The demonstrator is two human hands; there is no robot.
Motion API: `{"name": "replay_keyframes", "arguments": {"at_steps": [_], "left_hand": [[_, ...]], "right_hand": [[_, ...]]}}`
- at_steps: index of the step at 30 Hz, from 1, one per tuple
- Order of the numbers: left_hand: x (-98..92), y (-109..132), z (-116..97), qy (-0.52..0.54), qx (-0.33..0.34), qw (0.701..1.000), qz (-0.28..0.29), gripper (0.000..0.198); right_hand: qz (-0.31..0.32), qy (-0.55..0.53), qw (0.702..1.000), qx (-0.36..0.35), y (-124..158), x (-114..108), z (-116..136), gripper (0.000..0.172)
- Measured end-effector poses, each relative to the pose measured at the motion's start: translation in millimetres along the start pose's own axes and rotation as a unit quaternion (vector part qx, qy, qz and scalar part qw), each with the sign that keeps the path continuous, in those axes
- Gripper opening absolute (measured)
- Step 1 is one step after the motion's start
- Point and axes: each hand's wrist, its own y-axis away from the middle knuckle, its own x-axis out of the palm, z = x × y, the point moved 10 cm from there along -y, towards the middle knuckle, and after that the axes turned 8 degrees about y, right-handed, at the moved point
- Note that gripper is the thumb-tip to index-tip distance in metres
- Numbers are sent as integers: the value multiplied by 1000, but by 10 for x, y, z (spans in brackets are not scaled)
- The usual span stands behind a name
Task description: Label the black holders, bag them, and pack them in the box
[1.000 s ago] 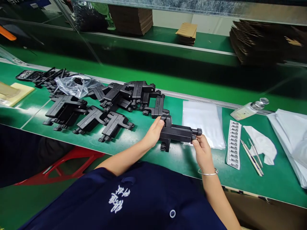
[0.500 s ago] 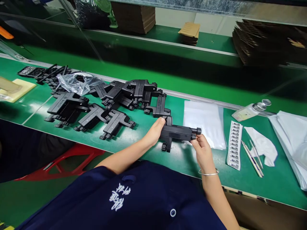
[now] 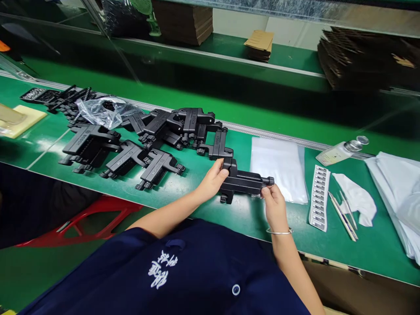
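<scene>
A black plastic bracket with small knobs (image 3: pixel 244 182) is held up over the green bench, between both hands. My left hand (image 3: pixel 211 180) grips its left end, thumb on top. At the other end, my right hand (image 3: pixel 274 202) pinches the part near the lower knob; its fingertips are partly hidden. Similar black brackets with raised lettering lie to the left, among them one bracket (image 3: pixel 159 168) in front and another bracket (image 3: pixel 218 143) just behind my left hand. Beyond the held piece lies a stack of clear plastic bags (image 3: pixel 278 168).
On the right are a label sheet (image 3: pixel 319 197), tweezers (image 3: pixel 348 210), a white cloth (image 3: pixel 356 197) and a bottle (image 3: pixel 341 151). A plastic bag (image 3: pixel 105 114) and a tray of small parts (image 3: pixel 37 95) sit far left. A shelf (image 3: pixel 223 46) with cardboard runs behind.
The bracket has been turned a little about its length, showing its side differently. Both hands keep hold of it, and my right hand has shifted slightly left.
</scene>
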Motion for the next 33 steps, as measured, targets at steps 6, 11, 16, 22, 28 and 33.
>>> {"name": "replay_keyframes", "arguments": {"at_steps": [6,11,16,22,28,33], "left_hand": [[28,-10,-138,-43,20,999,16,68],[13,-24,-79,-17,11,1000,11,65],[72,9,-173,-40,46,997,39,73],[12,-40,85,97,-80,992,-21,62],[2,-6,102,59,-69,995,-30,63],[-43,12,101,33,-63,996,-55,58]], "right_hand": [[-11,-13,1000,17,18,-13,-79,40],[-16,-66,998,9,39,-7,-51,33],[-21,-106,993,54,25,17,-204,39],[-6,-61,998,-14,73,-54,-32,35],[29,-74,995,61,34,54,-168,38],[30,-168,980,99,37,172,-197,39]]}}
